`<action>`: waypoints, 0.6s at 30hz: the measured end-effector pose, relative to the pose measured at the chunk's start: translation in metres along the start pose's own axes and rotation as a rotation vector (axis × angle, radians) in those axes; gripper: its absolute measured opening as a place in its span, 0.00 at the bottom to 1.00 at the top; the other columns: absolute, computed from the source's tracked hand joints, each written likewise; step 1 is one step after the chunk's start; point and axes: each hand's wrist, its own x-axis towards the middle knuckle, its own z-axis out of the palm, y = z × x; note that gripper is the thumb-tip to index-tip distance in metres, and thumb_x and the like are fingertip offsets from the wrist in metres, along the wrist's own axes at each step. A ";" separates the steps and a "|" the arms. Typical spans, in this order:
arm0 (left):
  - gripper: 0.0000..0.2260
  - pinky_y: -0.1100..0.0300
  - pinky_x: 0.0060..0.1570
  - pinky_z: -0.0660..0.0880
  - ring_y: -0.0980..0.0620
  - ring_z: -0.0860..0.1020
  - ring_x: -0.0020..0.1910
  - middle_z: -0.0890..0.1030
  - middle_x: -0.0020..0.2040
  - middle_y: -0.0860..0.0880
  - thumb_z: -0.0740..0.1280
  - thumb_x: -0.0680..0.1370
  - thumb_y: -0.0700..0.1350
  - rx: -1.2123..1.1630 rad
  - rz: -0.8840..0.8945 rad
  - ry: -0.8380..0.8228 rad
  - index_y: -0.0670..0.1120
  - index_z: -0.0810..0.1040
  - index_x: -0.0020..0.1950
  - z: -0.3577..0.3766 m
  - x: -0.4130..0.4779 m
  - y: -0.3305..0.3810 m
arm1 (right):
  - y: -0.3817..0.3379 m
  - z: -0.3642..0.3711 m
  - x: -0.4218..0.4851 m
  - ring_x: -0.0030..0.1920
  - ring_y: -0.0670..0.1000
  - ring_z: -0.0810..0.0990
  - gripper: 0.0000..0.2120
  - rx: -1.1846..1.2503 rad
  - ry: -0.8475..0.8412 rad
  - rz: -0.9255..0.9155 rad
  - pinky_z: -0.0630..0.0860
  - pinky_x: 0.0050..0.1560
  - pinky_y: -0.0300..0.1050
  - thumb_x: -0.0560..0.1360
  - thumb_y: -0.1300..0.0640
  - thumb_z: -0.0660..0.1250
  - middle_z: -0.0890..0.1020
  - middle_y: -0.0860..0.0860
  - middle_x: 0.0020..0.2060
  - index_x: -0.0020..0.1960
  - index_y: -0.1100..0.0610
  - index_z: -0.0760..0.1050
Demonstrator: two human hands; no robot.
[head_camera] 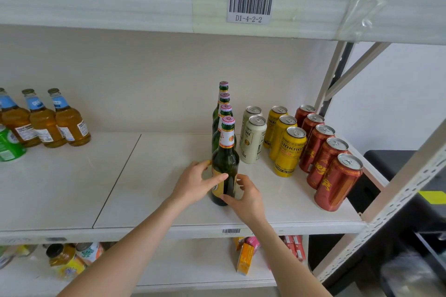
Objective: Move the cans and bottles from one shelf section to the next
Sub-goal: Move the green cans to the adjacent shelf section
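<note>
A row of several green glass bottles stands on the white shelf (169, 200), running from front to back. The front green bottle (225, 161) is upright with both hands around its lower body. My left hand (195, 182) curls round its left side, thumb across the label. My right hand (243, 194) holds its right side near the base. To the right stand two cream cans (252, 140), three yellow cans (288, 152) and a row of several red cans (336, 183). At the far left are three amber bottles (44, 120) with blue neck labels.
A green can (8, 143) sits at the left edge. A seam (115, 181) divides the shelf board left of the hands. The upper shelf beam carries a barcode tag (249, 7). Metal uprights (398, 200) stand at the right. Boxes and bottles fill the shelf below.
</note>
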 end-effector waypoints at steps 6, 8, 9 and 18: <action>0.26 0.51 0.63 0.70 0.44 0.70 0.66 0.73 0.67 0.46 0.61 0.78 0.63 0.287 0.147 0.086 0.51 0.71 0.72 -0.012 -0.029 -0.007 | -0.006 -0.010 -0.019 0.64 0.54 0.73 0.32 -0.376 0.104 -0.078 0.71 0.60 0.50 0.73 0.43 0.70 0.75 0.50 0.65 0.72 0.51 0.65; 0.26 0.52 0.66 0.68 0.44 0.68 0.69 0.71 0.70 0.46 0.58 0.79 0.63 0.469 0.186 0.126 0.52 0.68 0.74 -0.015 -0.040 -0.012 | -0.006 -0.014 -0.027 0.65 0.54 0.71 0.32 -0.478 0.126 -0.115 0.69 0.62 0.51 0.74 0.42 0.67 0.73 0.50 0.67 0.74 0.51 0.63; 0.26 0.51 0.68 0.66 0.45 0.66 0.71 0.69 0.73 0.46 0.57 0.80 0.63 0.561 0.197 0.144 0.52 0.67 0.74 -0.017 -0.046 -0.015 | -0.006 -0.015 -0.031 0.66 0.54 0.71 0.33 -0.528 0.135 -0.130 0.69 0.62 0.51 0.74 0.41 0.67 0.72 0.50 0.68 0.74 0.51 0.61; 0.28 0.36 0.71 0.58 0.41 0.62 0.76 0.66 0.76 0.41 0.66 0.76 0.59 0.898 0.197 0.233 0.48 0.70 0.74 -0.038 -0.108 -0.045 | -0.031 0.009 -0.076 0.75 0.59 0.60 0.37 -0.797 0.106 -0.196 0.57 0.72 0.61 0.74 0.42 0.67 0.63 0.58 0.75 0.77 0.53 0.56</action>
